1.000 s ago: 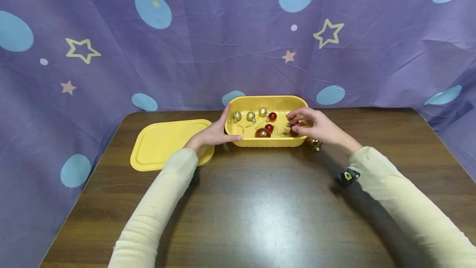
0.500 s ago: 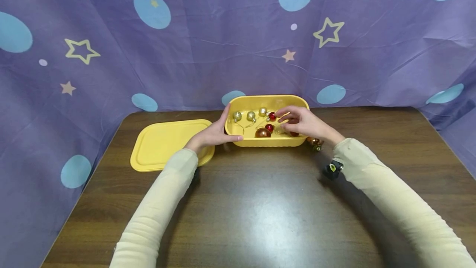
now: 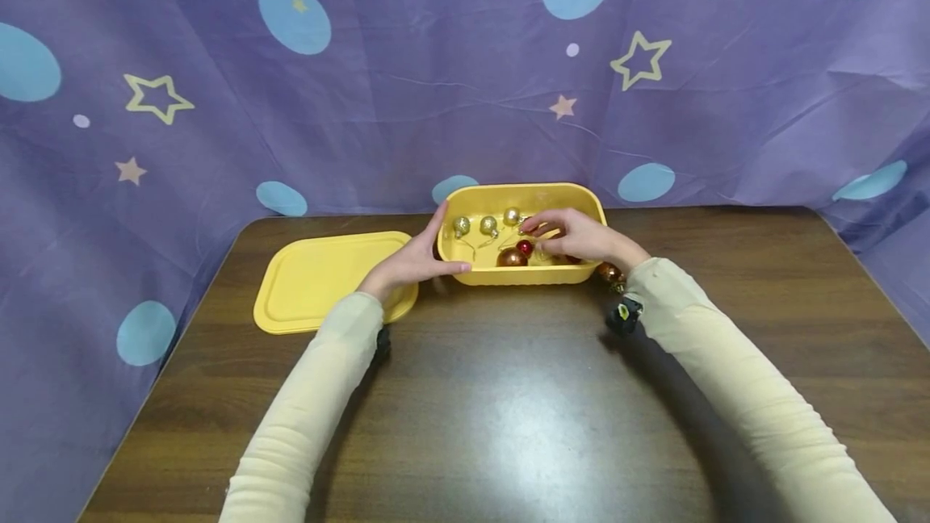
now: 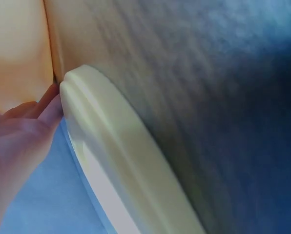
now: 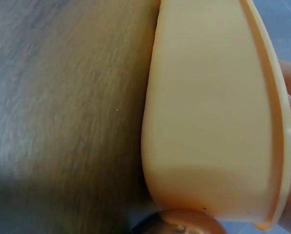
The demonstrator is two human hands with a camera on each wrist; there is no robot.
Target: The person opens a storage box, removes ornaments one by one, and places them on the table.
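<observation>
An open yellow plastic box (image 3: 523,276) holds several small Christmas baubles. My left hand (image 3: 410,261) grips its left end, thumb along the front rim, fingers along the end wall. My right hand (image 3: 577,236) reaches in over the right side, fingers bent and thumb a little apart. Its fingertips are right at a red bauble, mostly covered by them. Another red bauble (image 3: 525,247) and a copper bauble (image 3: 512,257) lie by the front wall. Gold baubles (image 3: 488,226) sit farther left, with wire hooks. In the right wrist view, the box's outer wall (image 5: 209,112) hides the right fingers.
A yellow lid (image 3: 327,277) lies flat left of the box, beneath my left wrist. Copper baubles (image 3: 609,272) rest on the wooden table (image 3: 472,394) outside the box's right corner. A purple patterned curtain (image 3: 436,63) hangs behind the table.
My right hand has moved left inside the box, from a dark red bauble at the right end to the red bauble near the middle. My left hand stays on the box.
</observation>
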